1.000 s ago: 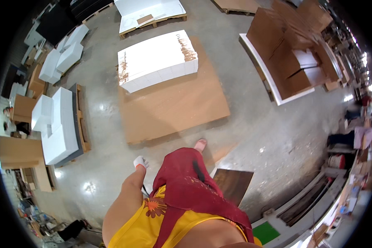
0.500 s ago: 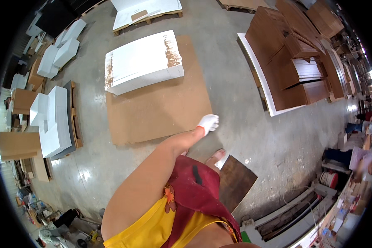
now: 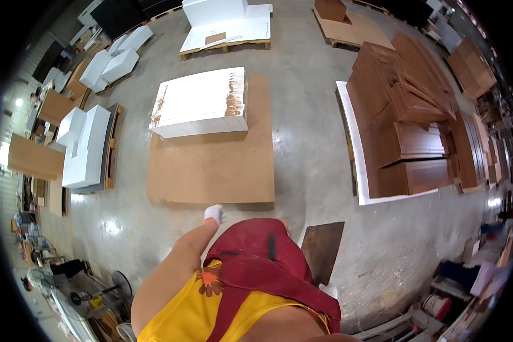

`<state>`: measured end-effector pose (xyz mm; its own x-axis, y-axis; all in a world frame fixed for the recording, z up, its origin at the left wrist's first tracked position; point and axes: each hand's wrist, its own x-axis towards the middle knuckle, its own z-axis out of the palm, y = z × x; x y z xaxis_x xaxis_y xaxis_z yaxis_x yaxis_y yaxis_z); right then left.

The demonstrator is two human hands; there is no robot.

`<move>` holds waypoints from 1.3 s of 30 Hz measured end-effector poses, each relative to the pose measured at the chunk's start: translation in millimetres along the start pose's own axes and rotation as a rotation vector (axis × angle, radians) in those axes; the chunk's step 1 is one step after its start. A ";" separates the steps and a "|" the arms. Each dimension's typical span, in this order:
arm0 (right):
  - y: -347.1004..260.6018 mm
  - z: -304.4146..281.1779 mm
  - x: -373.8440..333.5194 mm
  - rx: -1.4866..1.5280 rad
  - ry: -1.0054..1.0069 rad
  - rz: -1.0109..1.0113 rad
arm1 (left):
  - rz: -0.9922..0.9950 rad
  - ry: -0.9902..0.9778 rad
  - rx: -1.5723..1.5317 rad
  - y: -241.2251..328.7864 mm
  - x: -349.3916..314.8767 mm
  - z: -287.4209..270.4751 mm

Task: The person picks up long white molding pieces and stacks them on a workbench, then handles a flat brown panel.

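Observation:
My left hand (image 3: 214, 215), in a white glove with an orange cuff, hangs over the floor just off the near edge of a flat brown board (image 3: 211, 176). Nothing is in it, and its fingers are loosely bent and apart. A stack of white panels (image 3: 199, 102), smeared brown at both ends, rests on the far part of that board. My right hand (image 3: 329, 289), also white-gloved, shows only partly beside my apron, at the near end of a dark brown panel (image 3: 323, 248). Whether it grips that panel is hidden.
Brown cabinet parts (image 3: 404, 131) are piled on a white-topped pallet at right. White blocks (image 3: 85, 151) stand on a pallet at left. Ahead is another pallet with white panels (image 3: 251, 28). A fan (image 3: 121, 283) and a cable reel (image 3: 436, 305) sit near the lower sides.
My view has tilted up and turned. My left hand has moved left and back toward my body, away from the board's right corner. My right hand has come into view by the dark panel.

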<state>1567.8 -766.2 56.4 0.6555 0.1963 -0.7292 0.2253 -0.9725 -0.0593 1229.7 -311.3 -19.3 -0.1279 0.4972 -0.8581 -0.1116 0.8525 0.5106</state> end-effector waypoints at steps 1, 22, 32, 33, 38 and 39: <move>-4.4 -20.0 16.0 -0.087 0.050 -0.049 | -0.030 0.043 -0.058 0.0 -11.5 5.7; -299.1 -354.8 245.7 -0.409 0.193 -0.392 | -0.029 -0.208 -0.300 109.0 40.0 282.8; -438.6 -447.3 400.5 -0.030 0.229 -0.618 | -0.027 -0.107 -0.490 142.3 78.3 269.6; -450.1 -456.3 417.3 -0.020 0.211 -0.571 | -0.010 -0.163 -0.514 134.2 83.6 259.4; -537.6 -499.5 438.8 0.018 0.196 -0.655 | -0.237 0.425 -0.529 137.5 38.3 278.0; -549.3 -497.8 449.1 0.009 0.167 -0.631 | -0.265 0.456 -0.544 139.6 42.9 280.6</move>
<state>2097.2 -81.4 100.8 0.5026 0.7462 -0.4366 0.5978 -0.6648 -0.4480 1485.2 -125.8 0.1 -0.4109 0.0696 -0.9090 -0.6511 0.6755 0.3460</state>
